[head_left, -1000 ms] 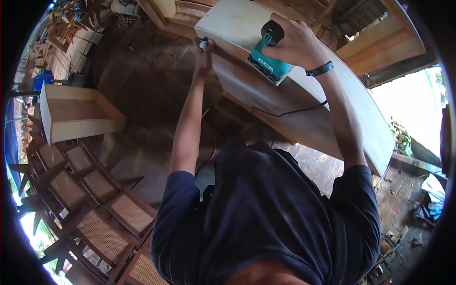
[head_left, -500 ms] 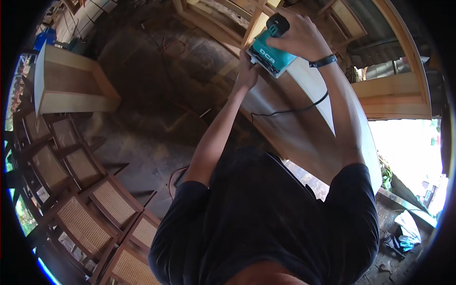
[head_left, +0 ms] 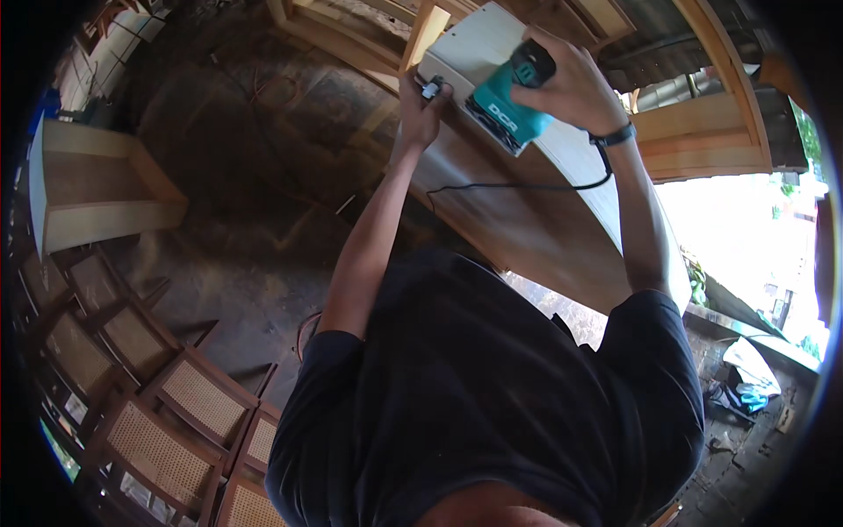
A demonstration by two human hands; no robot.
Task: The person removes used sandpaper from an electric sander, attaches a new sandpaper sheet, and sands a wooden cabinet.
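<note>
My right hand (head_left: 575,86) is wrapped round the top of a teal electric sander (head_left: 511,107) marked DCA. The sander lies against a long pale wooden panel (head_left: 479,44), and its black cord (head_left: 527,185) trails back across the brown surface beside it. My left hand (head_left: 421,110) is closed at the panel's left edge, just left of the sander. Between its thumb and fingers shows a small shiny metal piece (head_left: 432,87); whether it is fixed to the panel I cannot tell.
A wooden drawer-like box (head_left: 110,189) stands at left. Several dark wooden chairs with woven cane panels (head_left: 162,443) crowd the lower left. Wooden framing (head_left: 702,145) rises at right, and a white and blue cloth (head_left: 751,373) lies on the ground at lower right.
The sander, in my right hand, has moved away from my left hand, uncovering the panel's end and the metal piece. The whole view has shifted a little.
</note>
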